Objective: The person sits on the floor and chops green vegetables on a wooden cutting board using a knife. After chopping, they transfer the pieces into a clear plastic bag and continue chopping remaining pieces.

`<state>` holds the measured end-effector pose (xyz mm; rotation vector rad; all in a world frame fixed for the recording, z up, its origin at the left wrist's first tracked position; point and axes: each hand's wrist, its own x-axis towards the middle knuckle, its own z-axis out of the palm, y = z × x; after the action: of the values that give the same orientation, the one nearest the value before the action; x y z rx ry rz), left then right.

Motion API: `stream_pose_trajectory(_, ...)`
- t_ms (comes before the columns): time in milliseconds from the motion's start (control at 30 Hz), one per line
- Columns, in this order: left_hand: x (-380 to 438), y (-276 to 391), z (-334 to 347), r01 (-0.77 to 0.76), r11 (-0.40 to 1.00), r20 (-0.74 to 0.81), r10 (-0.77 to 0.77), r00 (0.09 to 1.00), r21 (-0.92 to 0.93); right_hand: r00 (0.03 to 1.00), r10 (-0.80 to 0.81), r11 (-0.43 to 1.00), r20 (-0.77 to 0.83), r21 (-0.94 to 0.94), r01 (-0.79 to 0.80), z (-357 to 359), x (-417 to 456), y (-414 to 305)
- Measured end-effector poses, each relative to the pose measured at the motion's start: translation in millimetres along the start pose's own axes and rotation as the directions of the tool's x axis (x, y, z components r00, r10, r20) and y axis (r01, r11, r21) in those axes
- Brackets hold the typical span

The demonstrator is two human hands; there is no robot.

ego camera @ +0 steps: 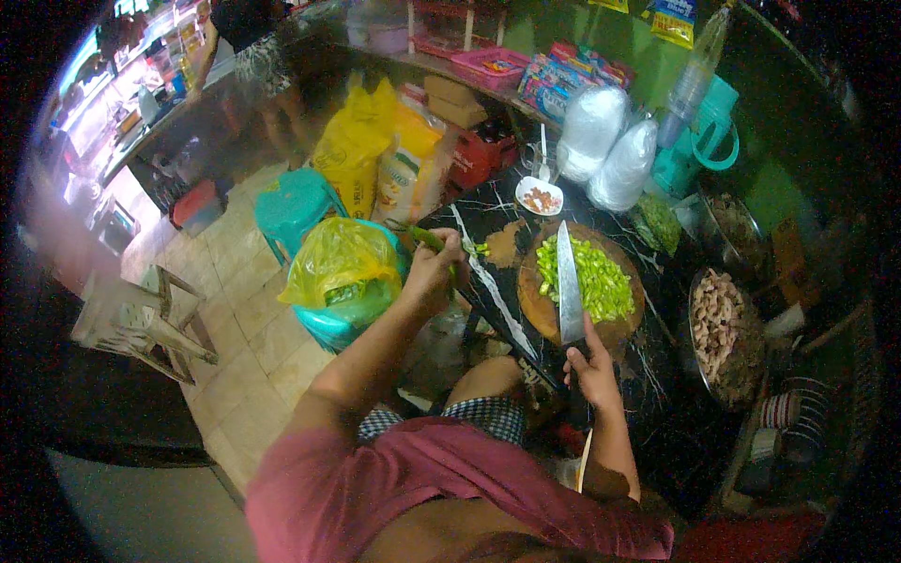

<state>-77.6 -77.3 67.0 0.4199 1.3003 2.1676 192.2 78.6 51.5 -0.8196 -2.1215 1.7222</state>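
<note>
My right hand (591,369) grips the black handle of a kitchen knife, its broad steel blade (569,288) pointing away from me over a round wooden chopping board (535,320). Chopped green vegetable pieces (595,278), which look like green chillies, cover much of the board beside the blade. To the left, my left hand (438,266) is closed around slender green vegetables (424,237) at the table's edge. A few green bits (481,249) lie on the black marbled tabletop (471,211) near it. Below that hand, a yellow plastic bag (345,257) holding greens rests in a turquoise basin (317,325).
A small white dish (539,197) and wrapped packs (595,134) stand at the back. A metal bowl of chopped brownish food (718,331) is on the right. Turquoise stools (295,204) and filled yellow bags (352,155) stand left. Another person (260,63) stands farther off.
</note>
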Motion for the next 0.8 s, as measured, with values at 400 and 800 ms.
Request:
stream_pose_trajectory(400,7.8,-24.2,-40.8,0.072,0.767,0.15,-0.215,0.965,0.638,0.988,-0.135,0.956,0.071,-0.254,0.149,3.6,1.3,39.0)
stream_pose_trajectory(800,4.0,-45.1,-37.4,0.191,0.968,0.063,-0.203,0.977,0.165,0.965,-0.194,0.798,0.179,-0.543,0.261,0.4,2.3,-14.4)
